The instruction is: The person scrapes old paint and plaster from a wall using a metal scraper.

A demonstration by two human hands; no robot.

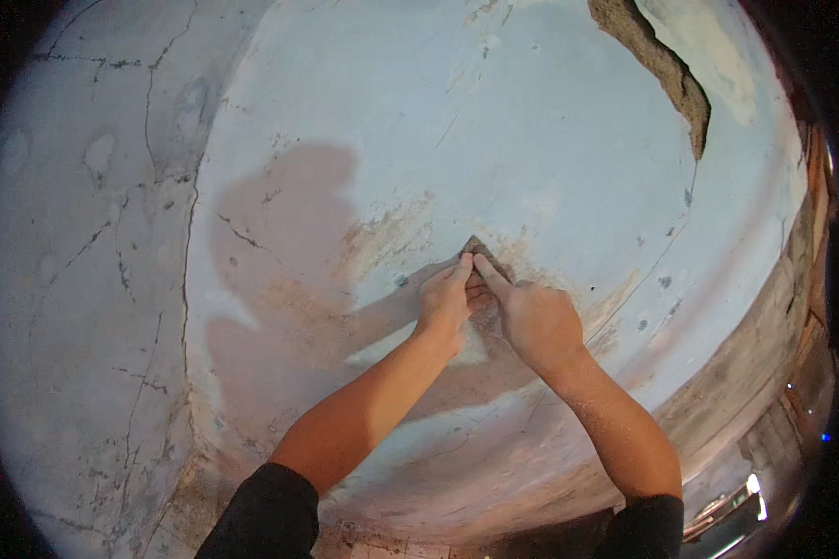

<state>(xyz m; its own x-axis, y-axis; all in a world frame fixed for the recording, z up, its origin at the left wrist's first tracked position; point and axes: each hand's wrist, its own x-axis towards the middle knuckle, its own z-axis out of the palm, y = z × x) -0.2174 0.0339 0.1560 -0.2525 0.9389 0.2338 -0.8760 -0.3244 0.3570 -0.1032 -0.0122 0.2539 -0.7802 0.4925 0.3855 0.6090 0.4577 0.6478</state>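
Before me a pale blue painted wall [494, 121] shows brownish scuffed patches. A dark brown piece of sandpaper [476, 246] lies against it, one pointed corner showing above my fingertips. My left hand [446, 296] is closed at the lower left edge of the sandpaper, its upper fingertip pressed on it. From the right, my right hand [539, 321] presses the same piece with a stretched index finger, the other fingers curled in. The two fingertips nearly meet. Most of the sandpaper is hidden behind the hands.
A long broken gap [667, 70] with rough brown edges runs through the plaster at the upper right. To the left, past a vertical corner crack [187, 270], stands a greyer cracked wall [75, 233]. My shadow [284, 214] falls across the blue surface.
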